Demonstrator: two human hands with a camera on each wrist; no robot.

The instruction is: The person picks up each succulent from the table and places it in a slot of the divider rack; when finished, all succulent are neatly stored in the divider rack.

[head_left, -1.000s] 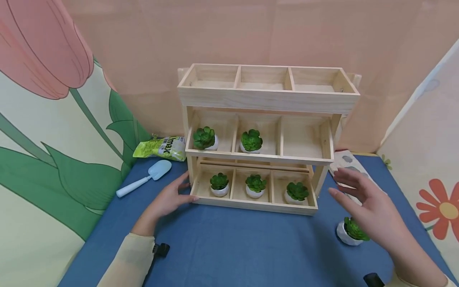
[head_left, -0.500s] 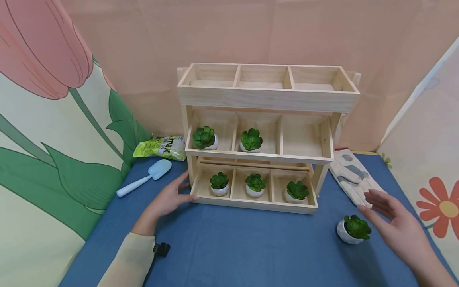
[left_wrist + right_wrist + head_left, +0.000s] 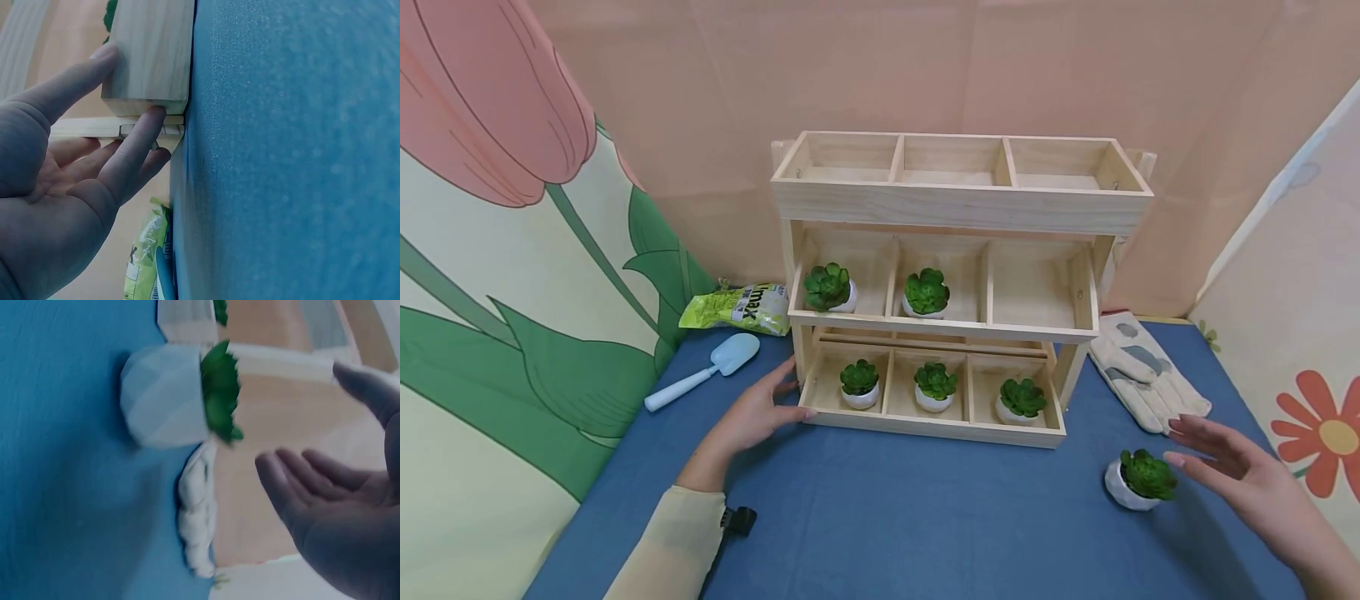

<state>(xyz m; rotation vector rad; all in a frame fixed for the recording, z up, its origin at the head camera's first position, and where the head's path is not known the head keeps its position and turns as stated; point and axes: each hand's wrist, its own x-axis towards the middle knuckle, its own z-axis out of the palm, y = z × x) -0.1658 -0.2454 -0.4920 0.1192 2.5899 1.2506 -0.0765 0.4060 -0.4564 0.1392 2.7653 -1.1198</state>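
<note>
A three-tier wooden plant stand [image 3: 962,208] has divided trays. Against the left corner of its bottom tray [image 3: 932,429] rests my left hand [image 3: 756,421]; in the left wrist view the thumb lies on the front face and extended fingers touch the end. My right hand [image 3: 1243,479] hovers just right of a potted succulent [image 3: 1131,487] in a white faceted pot, fingers loosely bent and apart from it. The right wrist view shows a gap between that hand and the pot [image 3: 165,397]. Small succulents sit in all three bottom compartments and in the middle tier's left and centre ones.
Left of the stand lie a light blue trowel [image 3: 703,371] and a green-yellow bag [image 3: 737,308]. A pair of white and grey gloves [image 3: 1142,371] lies to its right. Blue cloth [image 3: 925,517] covers the table, with a peach backdrop [image 3: 962,67] behind.
My right hand has moved right and down from in front of the gloves to beside the potted succulent, uncovering both. The left hand stays at the tray corner.
</note>
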